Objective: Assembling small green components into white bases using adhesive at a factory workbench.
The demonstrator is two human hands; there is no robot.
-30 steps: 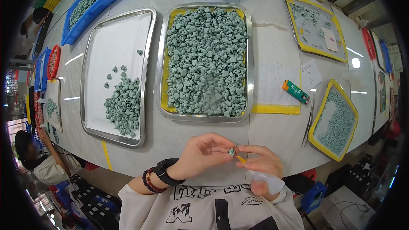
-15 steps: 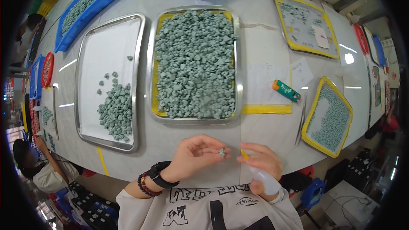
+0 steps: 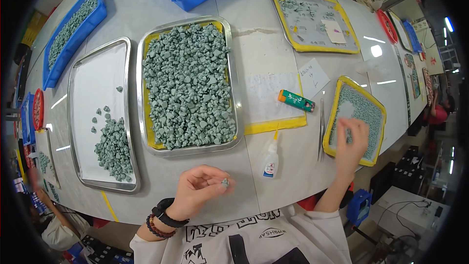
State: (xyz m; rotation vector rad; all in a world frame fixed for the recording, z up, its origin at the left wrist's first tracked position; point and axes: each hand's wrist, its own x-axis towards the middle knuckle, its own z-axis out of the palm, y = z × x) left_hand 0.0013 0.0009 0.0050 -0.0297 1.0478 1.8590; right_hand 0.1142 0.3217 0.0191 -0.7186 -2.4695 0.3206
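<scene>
My left hand [image 3: 202,189] is closed, pinching a small grey-green stone-like piece [image 3: 225,182] between thumb and fingertips. My right hand [image 3: 352,142] is over a yellow-rimmed tray [image 3: 382,129] of smaller grey-green pieces [image 3: 369,117]; its bent fingers are somewhat blurred but apart, with nothing visible in them. A white glue bottle [image 3: 270,159] with a yellow nozzle stands on the table between my hands. Beyond my left hand lies a metal tray [image 3: 238,117] heaped with larger grey-green pieces [image 3: 188,85].
At left, a white-lined metal tray [image 3: 93,98] holds a pile of pieces. Tweezers [image 3: 321,132] lie beside the right tray, near a green-and-orange box [image 3: 296,100]. Blue bins [image 3: 73,51] and another yellow-rimmed tray [image 3: 303,47] stand farther back. A co-worker's arm [image 3: 51,205] shows at far left.
My right hand has let go of the glue bottle, which now stands on the table, and has moved right over the tray. My left hand still holds its piece. The view has shifted.
</scene>
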